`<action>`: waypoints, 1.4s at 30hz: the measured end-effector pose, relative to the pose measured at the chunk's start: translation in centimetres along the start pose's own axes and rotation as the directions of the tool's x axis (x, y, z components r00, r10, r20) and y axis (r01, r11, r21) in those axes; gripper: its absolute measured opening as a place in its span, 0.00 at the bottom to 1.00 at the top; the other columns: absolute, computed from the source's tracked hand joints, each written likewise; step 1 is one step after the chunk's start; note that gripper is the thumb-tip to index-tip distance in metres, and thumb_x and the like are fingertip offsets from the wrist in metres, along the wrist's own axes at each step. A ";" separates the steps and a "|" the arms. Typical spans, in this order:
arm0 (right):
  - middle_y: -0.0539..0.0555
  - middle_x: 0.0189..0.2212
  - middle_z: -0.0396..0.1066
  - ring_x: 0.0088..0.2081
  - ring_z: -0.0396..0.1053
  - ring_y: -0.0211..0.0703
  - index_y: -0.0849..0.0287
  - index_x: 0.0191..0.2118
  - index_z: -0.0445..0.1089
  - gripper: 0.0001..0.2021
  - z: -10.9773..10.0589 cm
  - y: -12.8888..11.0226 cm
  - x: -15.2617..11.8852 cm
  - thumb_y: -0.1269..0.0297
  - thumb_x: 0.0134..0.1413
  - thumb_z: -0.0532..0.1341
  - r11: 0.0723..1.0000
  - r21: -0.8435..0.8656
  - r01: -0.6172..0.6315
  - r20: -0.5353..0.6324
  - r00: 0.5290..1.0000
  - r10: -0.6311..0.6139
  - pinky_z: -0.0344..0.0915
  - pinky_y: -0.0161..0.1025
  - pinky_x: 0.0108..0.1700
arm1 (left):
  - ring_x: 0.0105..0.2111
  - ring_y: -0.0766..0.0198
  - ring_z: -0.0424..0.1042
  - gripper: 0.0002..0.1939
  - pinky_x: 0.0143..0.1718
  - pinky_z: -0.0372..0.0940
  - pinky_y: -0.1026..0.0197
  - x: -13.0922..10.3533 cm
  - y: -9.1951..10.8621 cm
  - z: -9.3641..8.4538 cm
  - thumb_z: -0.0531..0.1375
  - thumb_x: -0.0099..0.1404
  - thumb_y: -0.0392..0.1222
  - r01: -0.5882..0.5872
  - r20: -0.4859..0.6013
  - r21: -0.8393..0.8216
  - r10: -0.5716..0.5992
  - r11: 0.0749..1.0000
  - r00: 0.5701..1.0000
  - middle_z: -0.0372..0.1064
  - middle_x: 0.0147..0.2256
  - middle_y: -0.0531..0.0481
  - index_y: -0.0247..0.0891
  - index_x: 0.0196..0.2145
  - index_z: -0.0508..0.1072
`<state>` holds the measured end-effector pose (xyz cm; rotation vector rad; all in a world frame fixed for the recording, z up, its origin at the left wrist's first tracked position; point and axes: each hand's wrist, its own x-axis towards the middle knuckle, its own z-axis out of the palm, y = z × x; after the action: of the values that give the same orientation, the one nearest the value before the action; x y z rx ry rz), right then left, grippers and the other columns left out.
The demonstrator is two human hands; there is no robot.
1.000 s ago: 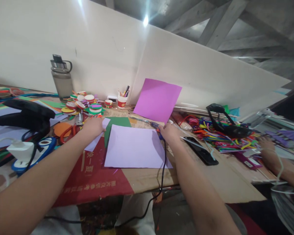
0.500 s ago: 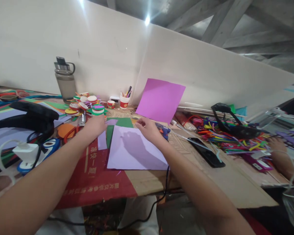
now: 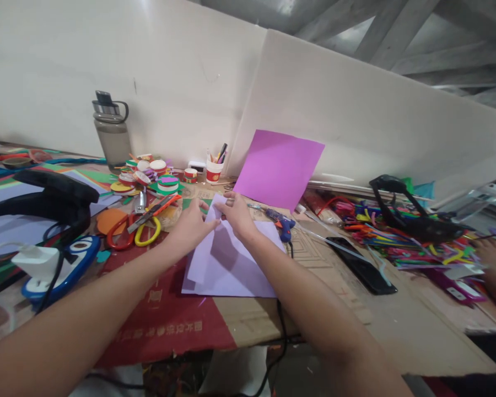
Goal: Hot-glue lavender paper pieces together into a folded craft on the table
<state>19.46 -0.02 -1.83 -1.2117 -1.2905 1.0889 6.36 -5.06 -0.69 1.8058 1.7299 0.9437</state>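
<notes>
Over a lavender paper sheet, a narrower lavender paper piece stands slightly raised and tilted. My left hand has that piece's upper left edge between thumb and fingers. At its top, my right hand pinches it, the fingertips partly hidden. Green paper shows a little behind my left hand. Orange-handled scissors and a yellow-handled pair lie left of my left hand, near an orange-and-silver cutter knife. A blue glue gun rests right of my right hand.
A purple sheet leans on the white wall board. A bottle, paper tape rolls and a pen cup stand at the back. A phone and colourful pipe cleaners lie right, near another person's hand.
My left hand has moved right, bringing the narrow lavender piece over the sheet and uncovering the scissors. My right hand has met it there and grips the piece too.
</notes>
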 end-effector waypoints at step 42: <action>0.52 0.30 0.72 0.36 0.67 0.41 0.57 0.34 0.77 0.09 -0.1 4.4 0.9 0.72 0.55 0.58 0.775 -0.495 0.392 0.249 0.919 -0.306 0.62 0.38 0.44 | 0.10 0.74 0.53 0.15 0.14 0.42 0.69 1.9 -3.6 -0.4 0.57 0.62 0.42 0.520 0.445 -0.181 -0.402 0.835 0.800 0.61 0.13 0.55 0.36 0.20 0.59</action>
<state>19.93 1.22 -6.09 -1.2240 -1.9456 0.5606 3.59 -2.89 -2.75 1.1833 1.5652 0.5453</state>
